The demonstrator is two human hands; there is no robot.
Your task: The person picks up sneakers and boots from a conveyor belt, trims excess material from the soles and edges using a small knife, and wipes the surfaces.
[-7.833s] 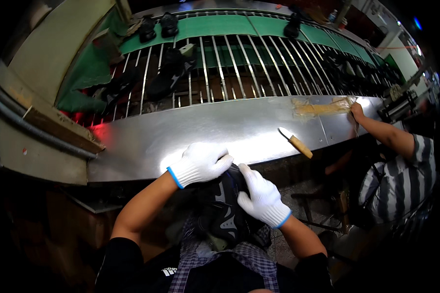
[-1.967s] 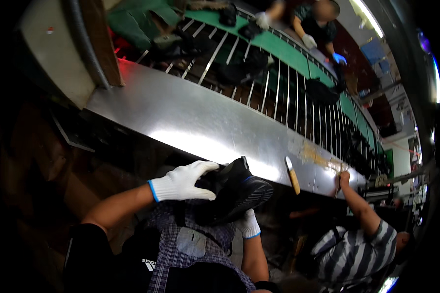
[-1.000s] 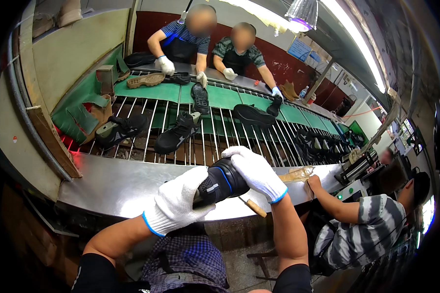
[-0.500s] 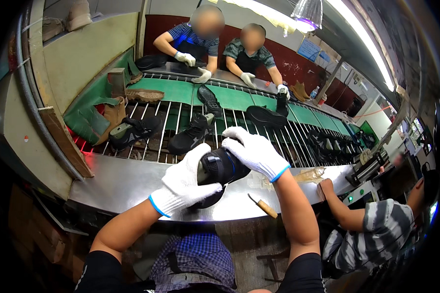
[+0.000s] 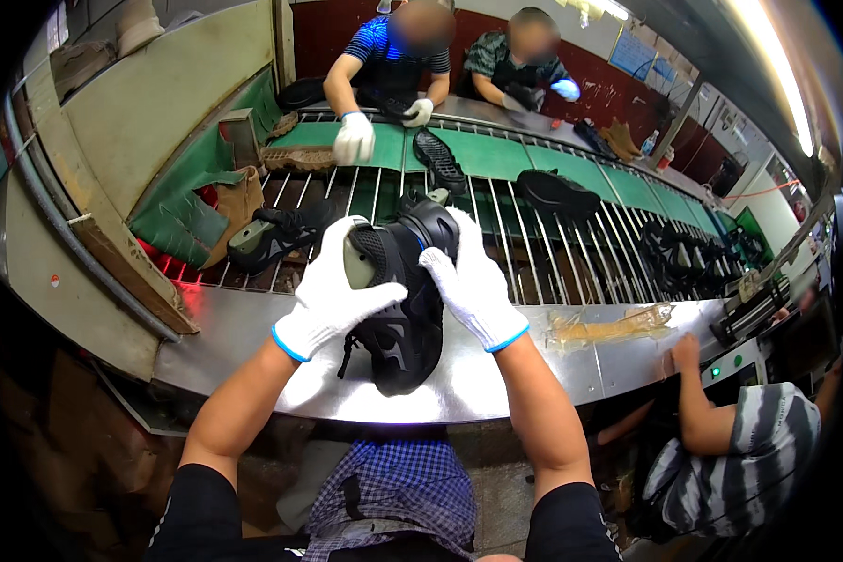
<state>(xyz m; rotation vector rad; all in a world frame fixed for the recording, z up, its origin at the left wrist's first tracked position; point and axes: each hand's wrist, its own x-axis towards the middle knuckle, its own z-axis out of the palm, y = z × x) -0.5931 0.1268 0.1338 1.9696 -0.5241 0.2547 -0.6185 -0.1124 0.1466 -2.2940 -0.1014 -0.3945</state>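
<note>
A black sneaker (image 5: 405, 323) hangs over the metal ledge between my hands, its toe pointing down toward me. A grey-green shoe last fills its opening, and a loose lace dangles on the left. My left hand (image 5: 332, 292), in a white knit glove, grips the heel end with the thumb across the side. My right hand (image 5: 475, 286), gloved alike, is closed against the shoe's right side; some of its fingers are hidden. Just beyond, another black shoe (image 5: 428, 223) on the rack is partly covered by the held one.
A barred metal rack (image 5: 557, 253) spans the front. On it lie a lasted shoe (image 5: 276, 234), a black sole (image 5: 440, 161), a dark shoe piece (image 5: 557, 194) and several shoes (image 5: 674, 258). Two gloved co-workers stand across; another person (image 5: 745, 450) sits right. Tape (image 5: 613, 325) covers the ledge.
The held shoe has turned and its toe now hangs toward me. My right hand has moved down its side. A far co-worker's hand reaches over the belt. The hooked knife is out of sight.
</note>
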